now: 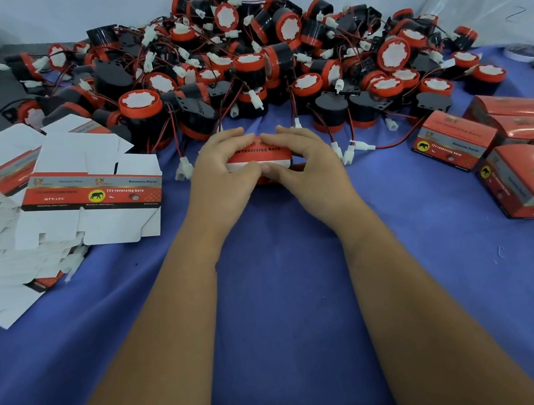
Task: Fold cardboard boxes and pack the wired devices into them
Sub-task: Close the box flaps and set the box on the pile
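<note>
Box (257, 158) sat just in front of the horn pile (254, 58) | left hand (219, 168) and right hand (307, 158) both gripped it | thin card likely bends; hold its edges.

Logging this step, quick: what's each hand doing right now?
Left hand: grips the red box.
Right hand: grips the same box.

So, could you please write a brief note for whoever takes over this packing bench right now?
Left hand and right hand: both grip the red box on the blue cloth, apparently closing it.
Flat box blanks: stacked at left.
Loose wired horns: heaped behind the hands.
Done: several packed boxes at right.
Left: finish this box, then fold and pack the remainder.
</note>
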`<state>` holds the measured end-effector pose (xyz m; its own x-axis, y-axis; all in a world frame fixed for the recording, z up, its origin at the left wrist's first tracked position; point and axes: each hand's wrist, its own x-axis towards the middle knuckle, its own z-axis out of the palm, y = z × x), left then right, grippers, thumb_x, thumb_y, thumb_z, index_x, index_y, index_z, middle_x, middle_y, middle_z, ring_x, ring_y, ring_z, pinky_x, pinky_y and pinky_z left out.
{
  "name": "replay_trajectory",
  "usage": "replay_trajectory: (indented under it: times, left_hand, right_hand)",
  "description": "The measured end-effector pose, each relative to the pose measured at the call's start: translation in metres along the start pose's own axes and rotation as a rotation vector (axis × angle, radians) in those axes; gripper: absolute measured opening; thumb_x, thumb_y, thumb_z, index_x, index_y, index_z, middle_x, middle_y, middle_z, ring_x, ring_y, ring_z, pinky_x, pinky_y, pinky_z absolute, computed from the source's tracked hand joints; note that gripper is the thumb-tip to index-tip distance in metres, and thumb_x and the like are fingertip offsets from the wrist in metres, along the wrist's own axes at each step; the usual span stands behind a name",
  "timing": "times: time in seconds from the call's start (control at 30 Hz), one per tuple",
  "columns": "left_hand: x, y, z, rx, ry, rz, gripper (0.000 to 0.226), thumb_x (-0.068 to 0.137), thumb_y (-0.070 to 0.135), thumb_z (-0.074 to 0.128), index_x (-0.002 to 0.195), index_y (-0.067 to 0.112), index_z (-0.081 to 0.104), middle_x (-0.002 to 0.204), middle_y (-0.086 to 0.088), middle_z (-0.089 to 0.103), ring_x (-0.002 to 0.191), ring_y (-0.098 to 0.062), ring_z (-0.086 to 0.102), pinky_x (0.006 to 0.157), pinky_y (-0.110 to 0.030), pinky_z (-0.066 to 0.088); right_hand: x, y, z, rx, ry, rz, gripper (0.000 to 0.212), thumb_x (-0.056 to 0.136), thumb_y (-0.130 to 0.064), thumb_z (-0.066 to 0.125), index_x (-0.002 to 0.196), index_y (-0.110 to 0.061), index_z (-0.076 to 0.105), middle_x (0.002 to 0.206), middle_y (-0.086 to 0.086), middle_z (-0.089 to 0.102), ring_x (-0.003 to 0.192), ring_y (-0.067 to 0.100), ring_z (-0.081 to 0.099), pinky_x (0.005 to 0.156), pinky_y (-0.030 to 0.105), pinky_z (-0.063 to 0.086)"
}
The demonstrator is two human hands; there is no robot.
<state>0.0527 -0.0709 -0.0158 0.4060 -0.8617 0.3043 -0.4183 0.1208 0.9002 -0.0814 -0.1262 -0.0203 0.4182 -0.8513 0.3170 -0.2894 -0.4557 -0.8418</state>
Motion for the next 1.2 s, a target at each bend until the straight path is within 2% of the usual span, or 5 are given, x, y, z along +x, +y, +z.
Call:
replay_trajectory:
  times: [0.37, 0.63, 0.8, 0.97, 1.2]
  left_hand:
    - [0.001, -0.007, -0.006, 0.114, -0.122, 0.074, 0.043, 0.094, 0.01, 0.063, 0.136, 0.021, 0.057, 0.147, 0.007, 0.045, 0.126, 0.004, 0.036, 0.094, 0.003, 0.03]
    - [0.001, -0.007, -0.006, -0.091, -0.092, 0.036, 0.033, 0.095, 0.011, 0.061, 0.119, 0.034, 0.06, 0.132, 0.014, 0.056, 0.125, -0.001, 0.049, 0.109, -0.029, 0.043]
    - [0.005, -0.007, -0.005, -0.259, -0.029, -0.047, 0.032, 0.097, -0.003, 0.052, 0.112, 0.023, 0.063, 0.145, 0.004, 0.05, 0.134, -0.009, 0.045, 0.097, -0.02, 0.048]
    - [0.006, -0.006, -0.006, -0.383, -0.002, -0.112, 0.038, 0.096, -0.01, 0.047, 0.108, 0.02, 0.066, 0.145, 0.001, 0.051, 0.129, -0.009, 0.048, 0.092, -0.02, 0.051]
    - [0.006, -0.005, -0.007, -0.444, 0.006, -0.158, 0.044, 0.092, -0.014, 0.047, 0.112, 0.019, 0.067, 0.137, 0.002, 0.057, 0.132, -0.014, 0.049, 0.105, -0.034, 0.048]
  right_hand:
    - [0.002, 0.004, 0.003, -0.042, 0.117, -0.068, 0.03, 0.088, -0.022, 0.071, 0.119, -0.019, 0.07, 0.117, -0.014, 0.054, 0.116, -0.007, 0.043, 0.093, -0.003, 0.03]
    - [0.0, -0.002, 0.001, -0.047, 0.152, -0.05, 0.027, 0.092, -0.029, 0.067, 0.118, -0.023, 0.07, 0.106, -0.017, 0.055, 0.102, -0.003, 0.051, 0.084, 0.002, 0.039]
    - [0.0, -0.006, 0.0, 0.099, 0.094, 0.032, 0.023, 0.097, -0.016, 0.059, 0.118, -0.023, 0.066, 0.117, -0.008, 0.064, 0.108, 0.007, 0.059, 0.089, 0.023, 0.051]
    - [0.0, -0.006, 0.003, 0.16, 0.096, 0.024, 0.02, 0.098, -0.005, 0.053, 0.102, -0.022, 0.061, 0.1, -0.017, 0.059, 0.089, -0.01, 0.056, 0.073, 0.011, 0.047]
    - [0.003, -0.002, 0.001, 0.315, 0.075, 0.104, 0.008, 0.094, 0.002, 0.054, 0.094, -0.003, 0.061, 0.116, -0.017, 0.06, 0.096, -0.027, 0.051, 0.085, 0.013, 0.047]
